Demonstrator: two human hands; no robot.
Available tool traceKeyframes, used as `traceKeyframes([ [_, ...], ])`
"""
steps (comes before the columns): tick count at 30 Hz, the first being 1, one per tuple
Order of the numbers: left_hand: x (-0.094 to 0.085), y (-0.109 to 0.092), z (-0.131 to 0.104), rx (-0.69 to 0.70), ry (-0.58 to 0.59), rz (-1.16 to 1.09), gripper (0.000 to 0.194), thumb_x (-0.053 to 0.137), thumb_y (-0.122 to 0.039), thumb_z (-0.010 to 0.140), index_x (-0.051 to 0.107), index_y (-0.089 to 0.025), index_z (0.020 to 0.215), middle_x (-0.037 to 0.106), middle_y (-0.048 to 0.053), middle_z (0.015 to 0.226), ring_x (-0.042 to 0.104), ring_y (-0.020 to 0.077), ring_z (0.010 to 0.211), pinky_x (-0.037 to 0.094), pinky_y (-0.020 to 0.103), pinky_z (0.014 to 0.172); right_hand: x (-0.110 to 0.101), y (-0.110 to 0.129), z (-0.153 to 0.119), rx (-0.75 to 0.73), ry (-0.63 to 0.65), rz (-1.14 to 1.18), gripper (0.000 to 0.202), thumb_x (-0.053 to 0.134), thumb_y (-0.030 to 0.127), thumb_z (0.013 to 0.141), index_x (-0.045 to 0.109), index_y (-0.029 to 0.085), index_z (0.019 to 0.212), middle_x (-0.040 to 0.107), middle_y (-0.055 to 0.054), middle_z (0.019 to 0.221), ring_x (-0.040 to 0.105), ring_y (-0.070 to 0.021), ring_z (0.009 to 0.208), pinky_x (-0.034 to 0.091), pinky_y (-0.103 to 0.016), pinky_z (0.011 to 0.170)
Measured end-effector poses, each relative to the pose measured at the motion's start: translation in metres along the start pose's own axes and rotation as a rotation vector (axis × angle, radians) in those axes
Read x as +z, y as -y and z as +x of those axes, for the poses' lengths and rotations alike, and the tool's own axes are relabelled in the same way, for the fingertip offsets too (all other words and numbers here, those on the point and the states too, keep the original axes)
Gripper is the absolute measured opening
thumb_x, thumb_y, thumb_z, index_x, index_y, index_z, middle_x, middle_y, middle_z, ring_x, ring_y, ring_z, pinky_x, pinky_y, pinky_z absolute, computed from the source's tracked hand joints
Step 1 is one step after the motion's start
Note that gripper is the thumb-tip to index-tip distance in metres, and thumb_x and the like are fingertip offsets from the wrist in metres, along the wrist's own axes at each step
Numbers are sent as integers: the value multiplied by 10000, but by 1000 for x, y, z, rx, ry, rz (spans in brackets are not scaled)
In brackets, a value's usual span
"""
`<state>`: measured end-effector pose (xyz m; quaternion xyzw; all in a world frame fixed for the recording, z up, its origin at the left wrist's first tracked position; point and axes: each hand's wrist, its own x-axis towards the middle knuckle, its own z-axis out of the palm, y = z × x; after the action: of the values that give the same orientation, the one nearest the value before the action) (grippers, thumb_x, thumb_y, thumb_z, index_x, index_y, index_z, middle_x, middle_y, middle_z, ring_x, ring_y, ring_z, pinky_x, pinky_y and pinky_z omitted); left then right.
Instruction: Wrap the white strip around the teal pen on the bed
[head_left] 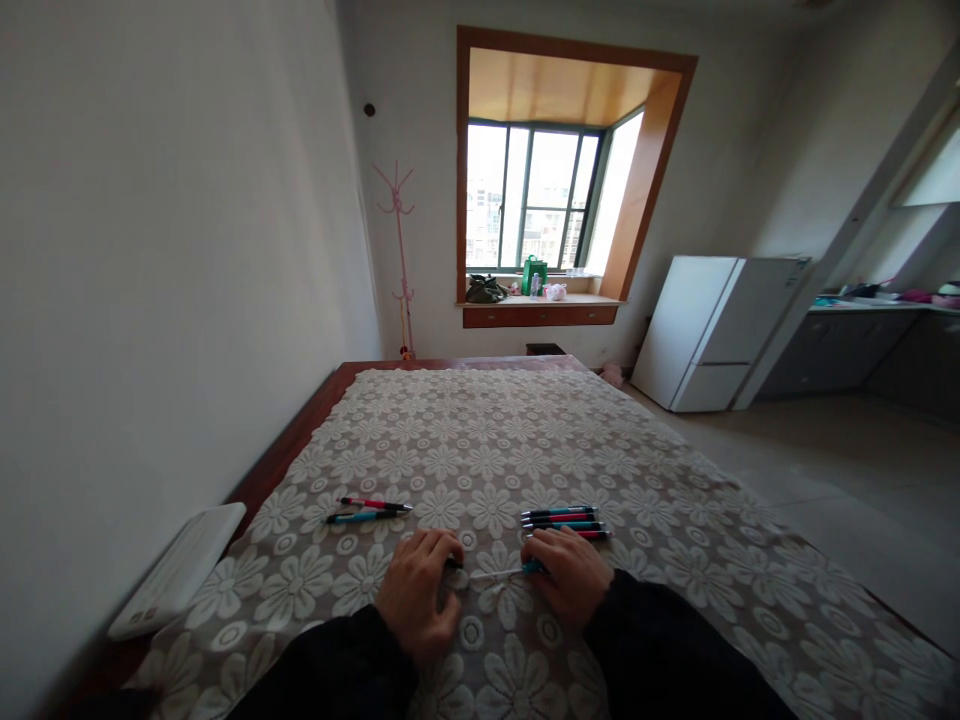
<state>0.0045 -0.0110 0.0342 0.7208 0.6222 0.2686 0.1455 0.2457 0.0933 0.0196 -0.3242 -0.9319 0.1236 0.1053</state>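
Observation:
My left hand is curled over the flowered tablecloth, its fingers closed on a small black pen part. Facing it, my right hand grips a teal pen part. A thin white refill spans the gap between the hands, its left end near my left fingers. Just beyond my right hand, several teal and red pens lie side by side. Farther left, a red pen and a teal pen rest close together, at a slight angle to each other.
A white flat object lies on the table's left edge by the wall. Beyond the table stand a pink coat rack and a white refrigerator. Bags, one of them green, sit on the window sill.

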Motion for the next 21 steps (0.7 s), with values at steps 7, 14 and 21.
traceKeyframes([
  [7, 8, 8, 0, -5, 5, 8, 425, 498, -54, 561, 572, -227, 942, 650, 46, 1044, 550, 249, 1049, 408, 417, 967, 6, 9, 1, -15, -26, -5, 128, 585, 163, 864, 656, 227, 948, 694, -19, 951, 633, -203, 900, 371, -324, 785],
  [14, 15, 16, 2, 28, -13, -68, 443, 432, 62, 631, 576, -210, 949, 641, 39, 985, 584, 199, 991, 467, 327, 893, 11, 13, 3, 29, -45, 45, 108, 600, 176, 892, 665, 232, 957, 702, -15, 953, 643, -204, 913, 386, -310, 793],
  [21, 15, 14, 1, 36, -4, -127, 361, 412, 28, 782, 598, -216, 973, 666, 43, 990, 623, 191, 988, 493, 322, 892, 12, 17, 3, 79, -48, 70, 106, 597, 184, 882, 658, 233, 955, 709, -10, 963, 653, -208, 927, 398, -303, 793],
])
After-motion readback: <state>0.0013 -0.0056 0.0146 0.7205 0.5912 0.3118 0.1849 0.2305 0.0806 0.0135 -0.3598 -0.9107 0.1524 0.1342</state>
